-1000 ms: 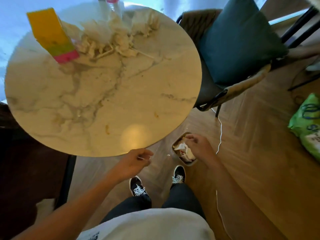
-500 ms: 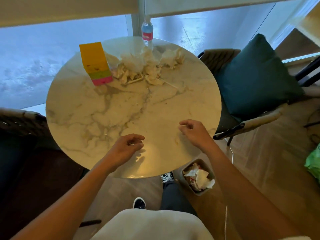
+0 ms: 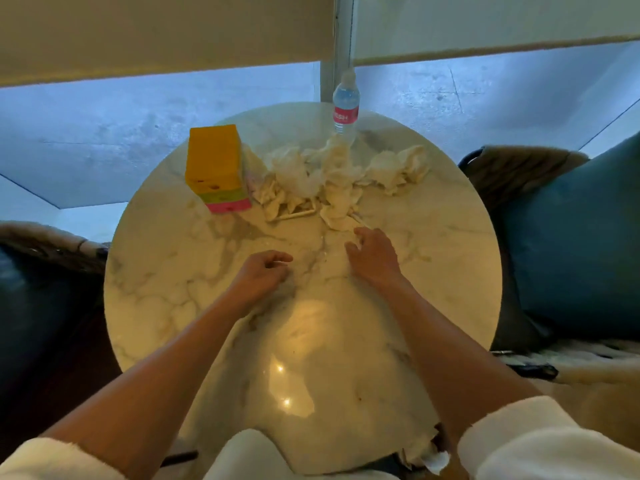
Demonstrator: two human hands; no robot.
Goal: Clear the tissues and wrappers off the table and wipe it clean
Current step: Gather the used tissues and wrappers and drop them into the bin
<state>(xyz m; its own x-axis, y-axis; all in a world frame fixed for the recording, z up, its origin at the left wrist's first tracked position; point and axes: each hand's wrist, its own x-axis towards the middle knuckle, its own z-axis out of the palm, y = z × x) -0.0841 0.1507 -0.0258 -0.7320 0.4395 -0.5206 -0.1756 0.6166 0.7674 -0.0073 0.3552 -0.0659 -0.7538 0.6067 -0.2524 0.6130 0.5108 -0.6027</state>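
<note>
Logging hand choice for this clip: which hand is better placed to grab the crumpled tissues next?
Probably the right hand: its fingertips nearly reach the tissue pile, while the left hand sits curled farther back.

A yellow carton (image 3: 214,160) with green and pink bands stands at upper centre-left. A clear water bottle (image 3: 345,106) with a pink label stands at top centre. A teal cushion (image 3: 575,251) rests on a chair (image 3: 512,168) at the right edge.
</note>
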